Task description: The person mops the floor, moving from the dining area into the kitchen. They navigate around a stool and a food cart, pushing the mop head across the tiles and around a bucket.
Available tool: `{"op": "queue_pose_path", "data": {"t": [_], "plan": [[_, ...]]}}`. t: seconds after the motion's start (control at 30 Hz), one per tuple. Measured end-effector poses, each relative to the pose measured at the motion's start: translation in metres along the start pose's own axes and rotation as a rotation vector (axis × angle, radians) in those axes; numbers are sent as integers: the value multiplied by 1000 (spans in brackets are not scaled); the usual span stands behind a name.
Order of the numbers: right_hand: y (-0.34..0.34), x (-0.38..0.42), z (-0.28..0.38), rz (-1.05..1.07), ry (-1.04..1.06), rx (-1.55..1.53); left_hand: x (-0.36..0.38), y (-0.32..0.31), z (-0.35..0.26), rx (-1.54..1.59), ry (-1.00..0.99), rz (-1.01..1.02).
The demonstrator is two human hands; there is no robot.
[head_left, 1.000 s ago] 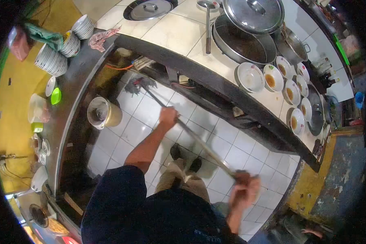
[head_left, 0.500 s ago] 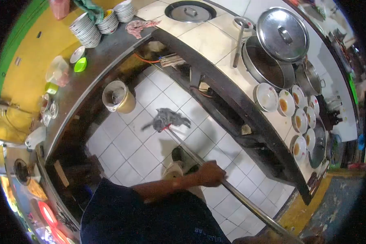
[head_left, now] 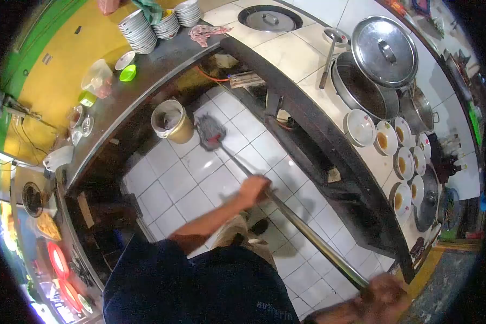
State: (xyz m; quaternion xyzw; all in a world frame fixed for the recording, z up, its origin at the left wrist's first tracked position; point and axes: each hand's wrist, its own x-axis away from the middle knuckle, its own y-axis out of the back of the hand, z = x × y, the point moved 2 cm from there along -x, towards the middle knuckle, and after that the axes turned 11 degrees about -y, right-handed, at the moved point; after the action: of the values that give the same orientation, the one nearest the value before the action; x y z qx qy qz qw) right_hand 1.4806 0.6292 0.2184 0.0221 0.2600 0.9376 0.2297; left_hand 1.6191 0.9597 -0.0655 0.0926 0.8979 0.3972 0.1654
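The mop (head_left: 302,225) slants away from the bucket (head_left: 182,131), head (head_left: 210,133) beside it; left hand (head_left: 255,190) and, farther out, right hand (head_left: 386,298) grasp the shaft (head_left: 329,252).

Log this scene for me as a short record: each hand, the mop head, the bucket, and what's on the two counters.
Left hand: wrapped around the mop handle, partway along it
Right hand: blurred, at the handle's near end
Mop head: grey, on the white tiled floor, beside the bucket
Bucket: upright; contents unclear
Light counter: large pot partly covered by a lid; bowls, several with brown liquid
Dark counter: stacked white dishes, green bowl
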Motion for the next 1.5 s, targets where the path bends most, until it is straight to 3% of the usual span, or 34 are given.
{"op": "queue_pose_path", "data": {"t": [0.03, 0.07, 0.13, 0.27, 0.37, 0.4, 0.43, 0.47, 0.5, 0.57, 0.63, 0.7, 0.77, 0.83, 0.97, 1.1, 1.2, 1.3, 1.43, 1.47, 1.5], "plan": [[15, -6, 1, -13, 112, -242, -5, -7, -39, -35, 195, 339], [28, -9, 4, -5, 211, -419, 14, -3, -70, 90, -130, 49], [39, -7, 8, 28, 310, -550, 31, -30, -105, 183, -182, 297], [-9, 5, -1, 97, 319, -568, 9, 23, -94, -47, -389, 493], [-78, 20, -19, 194, 314, -503, 4, 22, 4, -72, -229, 198], [-100, 26, -24, 236, 323, -482, -7, 32, 19, -268, 11, 155], [-122, 31, -27, 280, 341, -460, -7, 44, 48, -123, 20, -66], [-146, 37, -29, 319, 363, -427, -3, 48, 76, -264, 47, -211], [-168, 41, -31, 356, 392, -402, 0, 56, 85, -408, 128, -185], [-208, 52, -32, 418, 431, -367, 12, 57, 112, -276, 356, 24], [-240, 60, -28, 462, 453, -341, 21, 63, 115, -355, 359, -40], [-248, 68, -28, 573, 284, -377, 29, 61, 111, -394, 326, -116], [-211, 53, -18, 604, 326, 65, 27, 68, 75, -392, 252, -201], [-174, 35, -6, 575, 389, 267, 22, 72, 32, -225, 133, -340], [-147, 20, 2, 416, 271, -300, 2, 86, -16, -95, 8, -194], [-204, 40, 19, 389, 163, -570, -17, 97, 77, -339, 229, 158], [-258, 56, 40, 400, 65, -679, -7, 111, 158, -351, 152, -96], [-298, 57, 67, 357, -27, -777, -15, 110, 255, -337, 265, -114], [-331, 19, 108, 187, -108, -864, -76, 104, 280, -315, -15, -553], [-336, 8, 114, 145, -115, -866, -97, 116, 273, -86, 1, -475], [-340, 1, 118, 118, -115, -869, -108, 102, 292, -84, -16, -520]]}}
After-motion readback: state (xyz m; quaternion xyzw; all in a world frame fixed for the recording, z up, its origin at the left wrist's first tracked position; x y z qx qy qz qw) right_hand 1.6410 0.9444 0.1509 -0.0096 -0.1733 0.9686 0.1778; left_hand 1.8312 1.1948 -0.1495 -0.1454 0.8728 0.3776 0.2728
